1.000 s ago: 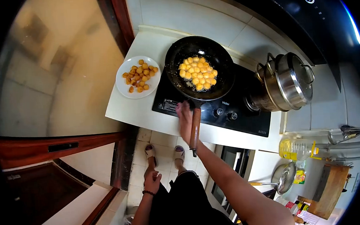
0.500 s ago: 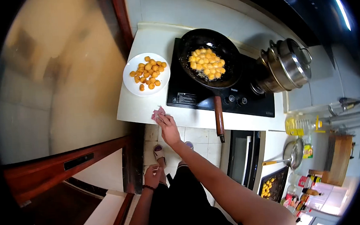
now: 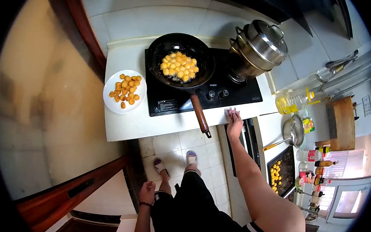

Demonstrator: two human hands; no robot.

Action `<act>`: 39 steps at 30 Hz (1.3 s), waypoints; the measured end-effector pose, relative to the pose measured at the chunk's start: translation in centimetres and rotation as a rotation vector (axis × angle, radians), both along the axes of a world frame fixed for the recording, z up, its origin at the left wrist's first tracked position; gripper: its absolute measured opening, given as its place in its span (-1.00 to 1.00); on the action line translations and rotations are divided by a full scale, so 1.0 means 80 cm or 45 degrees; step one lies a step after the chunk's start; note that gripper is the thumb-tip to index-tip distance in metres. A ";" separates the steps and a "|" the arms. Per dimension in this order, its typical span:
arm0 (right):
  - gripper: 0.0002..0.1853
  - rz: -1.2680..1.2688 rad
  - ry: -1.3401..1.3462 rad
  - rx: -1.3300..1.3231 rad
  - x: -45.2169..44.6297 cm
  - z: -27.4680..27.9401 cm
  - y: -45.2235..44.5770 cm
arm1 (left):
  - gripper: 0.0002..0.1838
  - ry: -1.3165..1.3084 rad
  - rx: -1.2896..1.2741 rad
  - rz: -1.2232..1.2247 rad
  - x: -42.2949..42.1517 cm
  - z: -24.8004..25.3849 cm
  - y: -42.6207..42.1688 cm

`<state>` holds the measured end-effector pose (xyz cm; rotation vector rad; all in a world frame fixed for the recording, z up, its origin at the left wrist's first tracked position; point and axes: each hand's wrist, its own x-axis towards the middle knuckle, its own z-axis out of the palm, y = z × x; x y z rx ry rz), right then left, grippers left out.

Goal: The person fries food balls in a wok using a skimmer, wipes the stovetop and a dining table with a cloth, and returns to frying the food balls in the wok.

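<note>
Pink cloth [image 3: 231, 112] in the right hand's grip [image 3: 235, 125], at the front of the desk [image 3: 129, 128]; wok handle [image 3: 199, 114] exposed.
We note that the handle overhangs the desk's front edge; a sideways knock from the right arm [image 3: 249, 165] could, in our judgement, tip the wok [image 3: 205, 68] and spill oil among the golden balls [image 3: 179, 66]. We find the cloth bunched at the right fingertips, pinched, just beside the cooktop [image 3: 245, 92]. The left hand [image 3: 147, 192] hangs well apart, fingers curled; whether they enclose anything, we cannot tell.
</note>
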<state>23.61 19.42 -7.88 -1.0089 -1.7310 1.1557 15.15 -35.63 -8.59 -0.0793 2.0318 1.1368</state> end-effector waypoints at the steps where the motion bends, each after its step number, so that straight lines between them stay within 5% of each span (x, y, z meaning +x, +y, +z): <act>1: -0.75 0.010 0.571 -0.556 0.010 -0.048 0.028 | -0.66 -0.030 0.000 0.018 0.000 0.013 0.009; 3: -0.63 0.035 -0.638 0.602 -0.014 -0.042 -0.032 | -0.67 -0.053 -0.010 0.019 0.003 0.018 0.022; 5: -0.72 0.258 -0.770 0.610 -0.048 -0.033 -0.103 | -0.69 0.014 0.090 0.033 0.014 0.007 0.039; 6: -0.67 0.395 -0.656 0.634 -0.053 -0.063 -0.133 | -0.69 0.019 0.083 0.022 0.018 0.006 0.052; 7: -0.61 0.545 -0.324 -0.076 -0.071 0.017 -0.172 | -0.69 0.040 0.071 -0.013 0.023 0.005 0.064; 8: -0.61 0.695 -0.339 0.413 -0.067 -0.102 -0.173 | -0.70 0.065 0.065 -0.049 0.026 0.006 0.080; 9: -0.59 0.819 -0.405 0.369 -0.068 -0.032 -0.176 | -0.70 0.078 0.066 -0.054 0.032 0.006 0.099; 12: -0.60 0.548 -0.213 0.437 -0.041 0.038 -0.100 | -0.68 0.094 0.050 -0.059 0.059 0.001 0.132; 14: -0.66 0.316 0.043 0.017 -0.001 0.069 -0.016 | -0.65 0.018 0.053 -0.019 0.077 -0.018 0.150; 17: -0.60 -0.048 -0.539 0.571 0.082 0.044 0.111 | -0.64 0.030 -0.046 -0.038 0.101 0.037 0.212; 19: -0.57 0.001 -0.738 0.440 0.107 0.003 0.149 | -0.66 0.085 -0.062 -0.036 0.118 0.025 0.227; 21: -0.48 -0.024 -0.818 0.831 0.083 -0.009 0.121 | -0.68 0.189 0.065 -0.086 0.134 0.025 0.245; 22: -0.49 0.200 -0.720 0.516 0.065 -0.017 0.098 | -0.69 0.181 0.054 -0.079 0.140 0.030 0.254; 23: -0.54 0.210 -0.627 0.712 0.033 -0.033 0.061 | -0.69 0.192 0.041 -0.054 0.144 0.036 0.263; 25: -0.63 0.722 -0.502 0.325 -0.010 -0.014 -0.012 | -0.68 0.202 -0.027 -0.109 0.151 0.050 0.280; 26: -0.63 0.933 -0.381 0.615 -0.028 -0.017 -0.042 | -0.68 0.156 -0.069 -0.117 0.151 0.059 0.286; 29: -0.69 1.018 -0.116 0.165 -0.050 0.004 -0.096 | -0.66 0.183 -0.079 -0.074 0.142 0.070 0.285; 33: -0.79 0.434 -0.063 0.275 -0.007 0.082 -0.038 | -0.63 0.122 -0.003 0.138 0.124 0.036 0.231; 35: -0.58 0.169 -0.001 0.288 0.017 0.036 0.028 | -0.63 0.142 -0.026 0.199 0.114 0.021 0.199; 39: -0.52 -0.009 -0.300 0.471 0.031 -0.009 0.028 | -0.64 0.064 -0.043 0.312 0.090 0.010 0.154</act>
